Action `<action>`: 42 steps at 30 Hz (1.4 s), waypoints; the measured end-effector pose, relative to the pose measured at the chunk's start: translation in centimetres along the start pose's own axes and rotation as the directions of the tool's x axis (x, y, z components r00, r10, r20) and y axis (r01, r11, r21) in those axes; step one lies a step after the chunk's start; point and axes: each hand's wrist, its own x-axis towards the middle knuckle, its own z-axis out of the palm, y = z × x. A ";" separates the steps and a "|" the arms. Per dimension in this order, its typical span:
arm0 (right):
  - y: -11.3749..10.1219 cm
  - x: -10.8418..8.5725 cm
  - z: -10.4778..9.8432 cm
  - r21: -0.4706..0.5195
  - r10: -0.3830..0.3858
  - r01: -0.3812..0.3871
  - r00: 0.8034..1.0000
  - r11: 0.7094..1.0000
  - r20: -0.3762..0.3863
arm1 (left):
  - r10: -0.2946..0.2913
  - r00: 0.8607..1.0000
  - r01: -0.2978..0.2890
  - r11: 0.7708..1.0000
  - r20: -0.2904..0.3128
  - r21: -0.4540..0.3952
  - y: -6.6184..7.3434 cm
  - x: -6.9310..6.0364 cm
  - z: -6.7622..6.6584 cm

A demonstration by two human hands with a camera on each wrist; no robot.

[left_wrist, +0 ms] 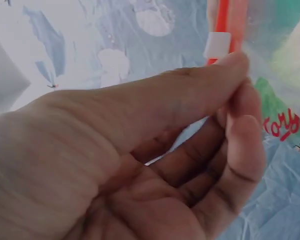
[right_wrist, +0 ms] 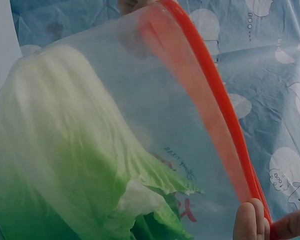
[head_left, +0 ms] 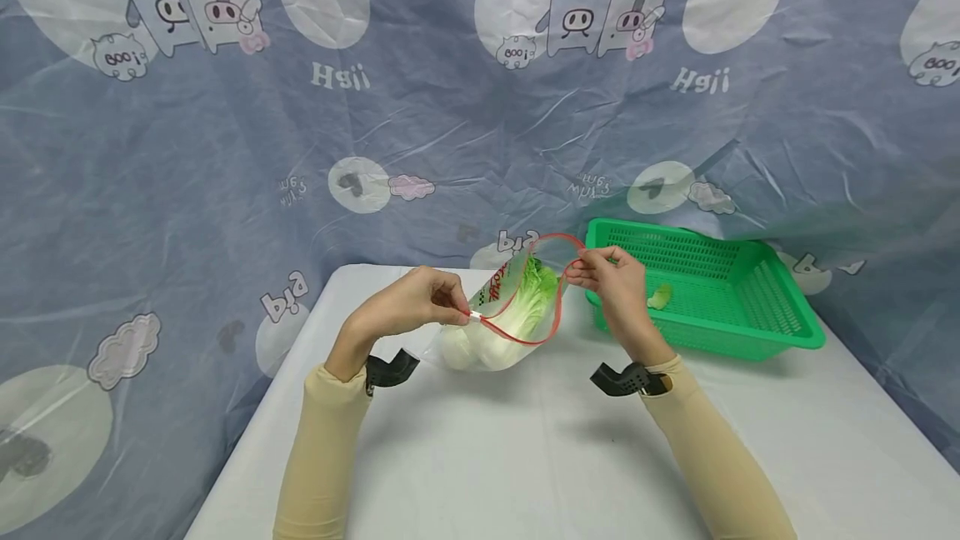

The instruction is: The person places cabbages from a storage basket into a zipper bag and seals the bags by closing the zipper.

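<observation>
A clear zip bag (head_left: 491,294) with a red rim and printed lettering is held up off the table, its mouth spread apart. Inside lies a cabbage (head_left: 534,302) with pale stems and green leafy tips, plus a round white vegetable (head_left: 457,348) whose kind I cannot tell. My left hand (head_left: 420,302) pinches the rim's left corner, beside the white slider (left_wrist: 218,45). At the opposite corner my right hand (head_left: 617,286) pinches the red rim (right_wrist: 222,107) between thumb and fingers. In the right wrist view the cabbage (right_wrist: 65,145) shows through the plastic.
A green plastic basket (head_left: 705,327) stands at the back right, behind the right hand, with a small leaf piece (head_left: 660,297) in it. The white table (head_left: 495,457) ends against a patterned blue-grey curtain (head_left: 435,123) at the back.
</observation>
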 end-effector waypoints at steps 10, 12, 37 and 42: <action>0.0 0.2 -0.7 0.031 0.006 -0.007 1.000 1.000 0.015 | 0.081 0.995 -0.073 0.988 0.050 -0.138 -2.1 1.3 -0.8; 0.0 0.4 -0.9 0.033 0.009 -0.009 1.000 0.999 0.018 | 0.111 0.993 -0.100 0.978 0.047 -0.183 -2.5 1.6 -0.9; 4.4 2.9 -1.9 -0.117 0.309 -0.289 0.923 0.950 0.229 | 0.136 0.699 -0.356 0.917 -0.702 -0.178 -1.8 1.1 -2.4; 4.8 3.1 -1.8 -0.267 0.262 -0.202 0.941 0.942 0.213 | 0.214 0.662 -0.362 0.930 -0.718 -0.057 -0.9 1.2 -1.4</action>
